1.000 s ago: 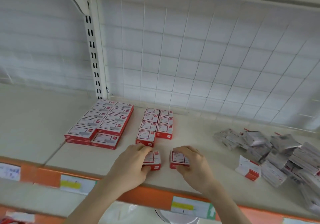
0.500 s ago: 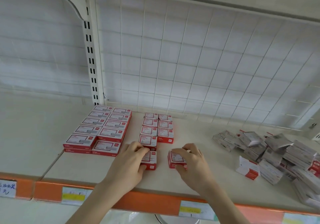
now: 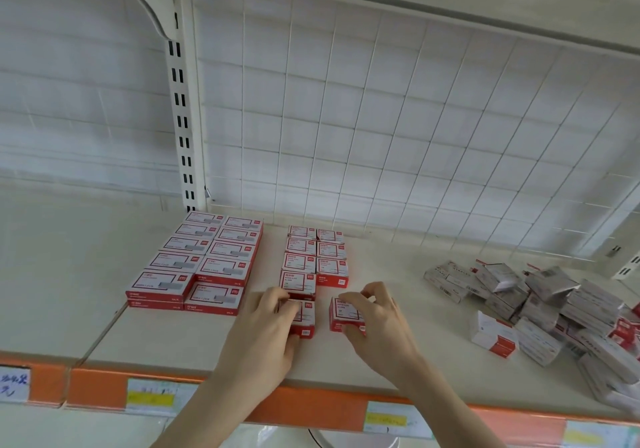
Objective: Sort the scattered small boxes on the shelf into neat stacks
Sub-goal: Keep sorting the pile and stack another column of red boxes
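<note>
Two small red-and-white boxes lie side by side near the shelf's front. My left hand (image 3: 266, 330) grips the left box (image 3: 305, 316), fingers over its top and thumb at its near edge. My right hand (image 3: 375, 323) grips the right box (image 3: 341, 312) the same way. Just behind them stand two neat columns of the same small boxes (image 3: 315, 257). Further left, bigger red-and-white boxes (image 3: 204, 260) form a tidy two-column block. A loose heap of scattered boxes (image 3: 540, 302) lies at the right.
The cream shelf (image 3: 398, 354) has an orange front strip with price labels (image 3: 329, 409). A white wire grid backs the shelf, with a slotted upright (image 3: 181, 118) at the left. One stray box (image 3: 493, 333) stands apart in front of the heap.
Both hands have slid their boxes a little away from the front edge toward the small-box columns; the left box now sits close against the left column's front box.
</note>
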Demonstrator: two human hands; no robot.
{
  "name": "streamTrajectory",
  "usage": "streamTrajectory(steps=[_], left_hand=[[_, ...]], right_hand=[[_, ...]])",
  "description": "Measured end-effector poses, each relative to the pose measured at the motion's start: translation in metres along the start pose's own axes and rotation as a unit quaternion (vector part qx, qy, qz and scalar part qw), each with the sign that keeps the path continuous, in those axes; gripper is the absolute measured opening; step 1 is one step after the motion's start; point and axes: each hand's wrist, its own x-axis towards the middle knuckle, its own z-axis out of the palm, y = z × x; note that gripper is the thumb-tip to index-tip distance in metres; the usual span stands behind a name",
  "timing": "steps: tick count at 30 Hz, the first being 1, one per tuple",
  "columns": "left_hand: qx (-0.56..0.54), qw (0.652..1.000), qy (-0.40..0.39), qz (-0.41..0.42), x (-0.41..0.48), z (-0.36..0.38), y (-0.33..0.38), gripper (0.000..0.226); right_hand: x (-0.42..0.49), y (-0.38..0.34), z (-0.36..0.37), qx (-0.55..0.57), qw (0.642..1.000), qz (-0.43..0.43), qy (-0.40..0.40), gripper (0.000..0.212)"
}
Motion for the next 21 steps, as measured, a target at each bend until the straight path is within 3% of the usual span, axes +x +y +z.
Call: streamTrajectory(steps=[11,21], left_hand=[[0.038,0.999,-0.017,-0.014,-0.024,0.003,0.022,0.044],[0.046,0.996,-0.061,-0.041,-0.021,0.003,0.022,0.057]], right_hand=[[-0.003,0.002,0.002,-0.010,1.000,-0.015,0.018,0.041],[0.009,-0.004,0.000,-0.025,1.000,0.001,0.015,0.039]])
